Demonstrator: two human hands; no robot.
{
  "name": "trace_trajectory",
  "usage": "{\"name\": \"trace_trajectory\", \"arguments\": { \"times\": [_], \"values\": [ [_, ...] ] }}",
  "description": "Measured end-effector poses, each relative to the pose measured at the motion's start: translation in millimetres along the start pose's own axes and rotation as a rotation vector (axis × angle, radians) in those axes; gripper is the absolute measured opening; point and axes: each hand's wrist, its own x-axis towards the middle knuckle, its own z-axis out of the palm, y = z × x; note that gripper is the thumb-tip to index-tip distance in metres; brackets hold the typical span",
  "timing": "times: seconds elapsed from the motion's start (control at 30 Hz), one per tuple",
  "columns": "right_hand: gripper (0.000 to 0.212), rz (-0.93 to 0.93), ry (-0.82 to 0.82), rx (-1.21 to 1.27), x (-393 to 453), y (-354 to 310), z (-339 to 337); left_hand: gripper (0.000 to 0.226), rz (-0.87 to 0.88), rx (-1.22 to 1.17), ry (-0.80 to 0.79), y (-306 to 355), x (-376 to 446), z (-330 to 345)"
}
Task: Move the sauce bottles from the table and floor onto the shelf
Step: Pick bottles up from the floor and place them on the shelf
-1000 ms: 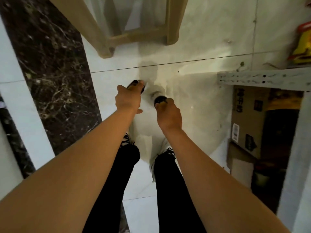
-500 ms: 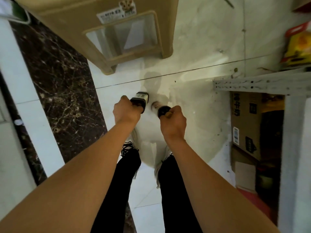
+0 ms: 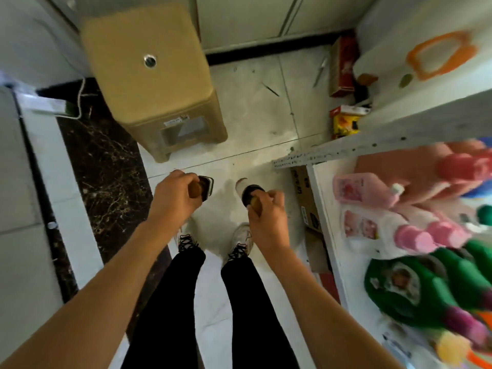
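The person is standing over the floor, each fist curled round a bottle top. The left hand (image 3: pixel 174 198) is gripping a square dark sauce bottle (image 3: pixel 205 188); the right hand (image 3: pixel 267 214) is gripping a round one (image 3: pixel 250 193). Both bottles are hanging below the fists, carried. Next, I'd judge, comes swinging rightward to the shelf (image 3: pixel 332 209) beside the right fist, finding a bare spot.

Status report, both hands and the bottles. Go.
Left hand grips one dark bottle. Right hand grips another bottle. Both off the floor. Shelf right, already crowded.

Two sauce bottles (image 3: pixel 205 188) (image 3: pixel 251 195), two hands (image 3: pixel 170 198) (image 3: pixel 267 218)
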Motion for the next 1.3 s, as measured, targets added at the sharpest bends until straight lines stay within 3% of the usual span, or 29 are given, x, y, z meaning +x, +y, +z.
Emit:
{"name": "trace_trajectory", "arguments": {
  "times": [0.2,0.47,0.67,0.83,1.07,1.3],
  "values": [
    [0.028,-0.018,0.22,0.268,-71.2,-67.1,-97.4,0.041,0.097,-0.196,0.108,69.5,-77.4,-103.4],
    [0.031,-0.271,0.552,0.452,-176.3,-145.1,-216.4,0.04,0.359,-0.474,0.165,166.2,-166.3,-237.5],
    [0.03,-0.284,0.814,0.611,-269.7,-193.2,-277.8,0.046,0.575,-0.778,0.032,219.8,-221.2,-314.7],
    [0.044,-0.32,0.94,0.697,-347.4,-214.9,-307.4,0.039,0.72,-0.938,-0.042,242.5,-265.1,-351.3],
    [0.051,-0.325,1.154,0.775,-455.7,-200.2,-338.3,0.03,0.868,-1.035,-0.328,305.3,-351.3,-361.4],
    [0.048,-0.349,1.296,0.813,-551.8,-159.4,-390.5,0.035,0.999,-1.092,-0.33,378.8,-437.9,-349.6]
  ]
}}
